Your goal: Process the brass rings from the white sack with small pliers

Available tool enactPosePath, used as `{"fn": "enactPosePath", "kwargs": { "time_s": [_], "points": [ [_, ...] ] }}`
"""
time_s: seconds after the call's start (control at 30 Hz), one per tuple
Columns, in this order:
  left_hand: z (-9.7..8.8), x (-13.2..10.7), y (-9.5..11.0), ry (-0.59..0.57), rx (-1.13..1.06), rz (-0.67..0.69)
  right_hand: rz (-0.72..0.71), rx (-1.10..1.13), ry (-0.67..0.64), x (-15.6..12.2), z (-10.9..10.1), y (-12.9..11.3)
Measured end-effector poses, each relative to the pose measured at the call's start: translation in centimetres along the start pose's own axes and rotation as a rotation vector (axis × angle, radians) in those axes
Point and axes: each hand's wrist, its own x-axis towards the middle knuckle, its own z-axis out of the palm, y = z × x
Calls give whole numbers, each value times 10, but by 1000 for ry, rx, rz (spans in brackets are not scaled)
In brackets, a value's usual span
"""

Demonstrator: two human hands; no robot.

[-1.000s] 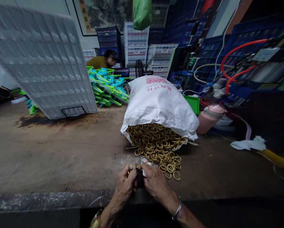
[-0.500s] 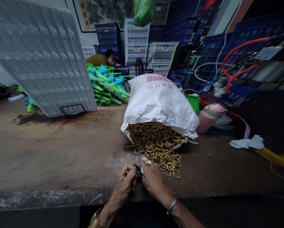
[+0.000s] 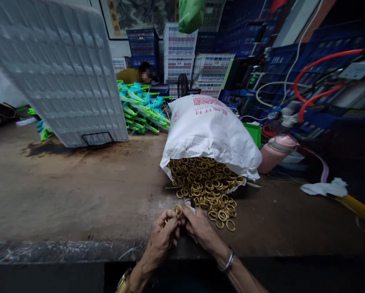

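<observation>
A brass-coloured ring [image 3: 178, 209] stands upright in the fingertips of my left hand [image 3: 161, 234], which is closed; more rings seem to lie in its curled fingers. Close beside it, my right hand [image 3: 202, 230] is closed around a small black-and-pale tool [image 3: 192, 203] whose kind I cannot make out, most of it hidden by the fingers. Beyond both hands a white woven sack [image 3: 209, 126] lies on its side with its mouth towards me. Many matching rings [image 3: 208, 193] spill from it onto the worktable [image 3: 87, 195].
A grey ribbed plastic panel [image 3: 78, 81] leans at the left, with green and blue plastic pieces [image 3: 142, 110] behind it. Right of the sack are a pink bottle [image 3: 277, 152], a green tray [image 3: 253, 133] and red hoses [image 3: 319, 97]. Another person [image 3: 132, 75] sits at the back.
A ring now shows upright at my left fingertips. The tool's black end, earlier low between my hands, points up and away from me. The whole view has shifted slightly.
</observation>
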Motion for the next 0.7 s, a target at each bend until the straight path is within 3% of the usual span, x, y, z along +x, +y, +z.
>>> {"fn": "enactPosePath", "kwargs": {
  "time_s": [0.07,0.23,0.53,0.7],
  "points": [
    [-2,1,-3,14,26,-7,11,29,18,1,0,-1],
    [-5,3,-10,19,45,-24,-157,-115,2,1,-2,-8],
    [1,2,-7,258,-7,-37,-371,-520,28,-5,-2,-3],
    [-2,-1,-8,160,-60,-64,-407,-723,-17,-7,-7,-7]
  ]
}}
